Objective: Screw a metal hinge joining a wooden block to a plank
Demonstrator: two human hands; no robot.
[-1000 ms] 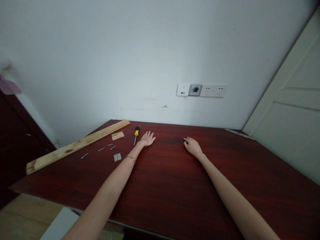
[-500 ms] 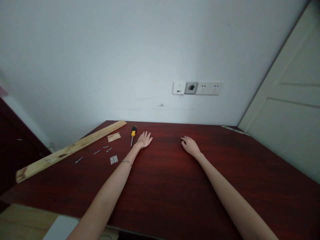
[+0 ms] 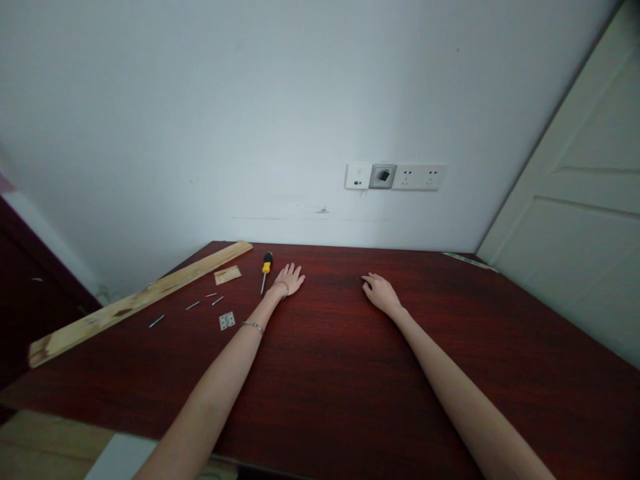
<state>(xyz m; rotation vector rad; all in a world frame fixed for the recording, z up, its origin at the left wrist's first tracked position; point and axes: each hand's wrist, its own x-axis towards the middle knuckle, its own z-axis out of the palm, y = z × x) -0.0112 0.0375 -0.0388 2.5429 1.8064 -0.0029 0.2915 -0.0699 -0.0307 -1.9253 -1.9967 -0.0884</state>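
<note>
My left hand (image 3: 290,280) lies flat on the dark red table (image 3: 330,373), fingers spread and holding nothing. Just left of it is a screwdriver (image 3: 267,268) with a yellow and black handle, shaft pointing toward me. My right hand (image 3: 381,292) rests palm down on the tabletop, its index finger and thumb apart, with nothing visible in it. A metal hinge (image 3: 227,321) lies left of my left wrist. Several screws or nails, such as a long one (image 3: 157,321) and a shorter one (image 3: 217,301), are scattered farther left. A small wooden piece (image 3: 228,275) sits beyond them.
A long wooden board (image 3: 135,303) lies slantwise along the table's left side. The white wall (image 3: 280,133) with its socket panel (image 3: 418,177) stands behind the table. A pale panelled door (image 3: 590,220) is at the right. A thin strip (image 3: 470,261) lies at the back right edge.
</note>
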